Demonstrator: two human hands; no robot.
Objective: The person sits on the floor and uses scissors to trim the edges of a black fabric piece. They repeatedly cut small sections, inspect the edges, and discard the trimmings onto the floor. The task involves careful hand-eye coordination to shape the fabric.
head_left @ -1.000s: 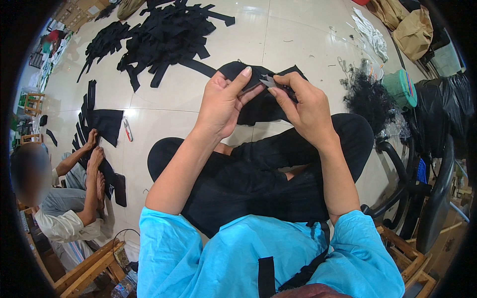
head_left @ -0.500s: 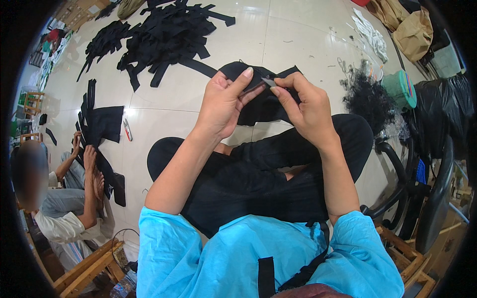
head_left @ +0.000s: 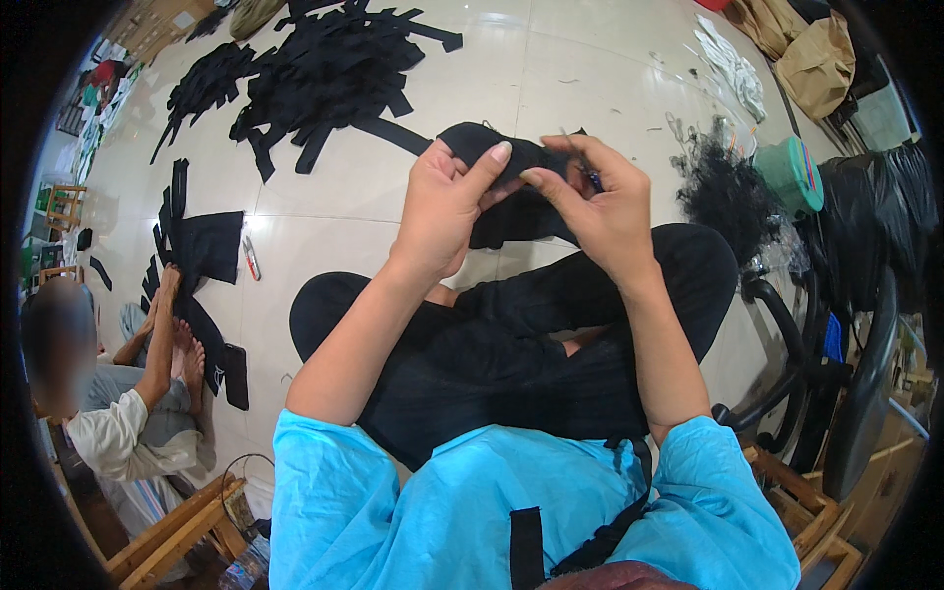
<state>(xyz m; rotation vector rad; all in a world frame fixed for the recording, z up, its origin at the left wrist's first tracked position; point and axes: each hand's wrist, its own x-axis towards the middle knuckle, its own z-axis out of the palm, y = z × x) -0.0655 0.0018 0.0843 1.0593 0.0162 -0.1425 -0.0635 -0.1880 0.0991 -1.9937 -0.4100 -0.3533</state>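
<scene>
Over my crossed legs, a piece of black cloth (head_left: 516,211) is held up between my two hands. My left hand (head_left: 442,202) grips its left part, thumb on top and fingers behind. My right hand (head_left: 605,202) is curled at the cloth's right side, with thumb and forefinger near its edge. Tucked in that hand is a small pair of thread snips (head_left: 594,181), mostly hidden by the fingers; a bluish part shows. A loose thread stands at the cloth's top edge.
A large heap of black strips (head_left: 329,74) lies ahead on the tiled floor. Thread snips (head_left: 252,260) with red handles lie left, near a co-worker's hand (head_left: 169,285) on black cloth. At right are black thread scraps (head_left: 723,187), a green tub (head_left: 790,175) and a chair base (head_left: 787,354).
The snips' grey blade, at the cloth before, has turned back into my right hand. My right thumb and forefinger have opened slightly at the cloth. The co-worker's hands have shifted.
</scene>
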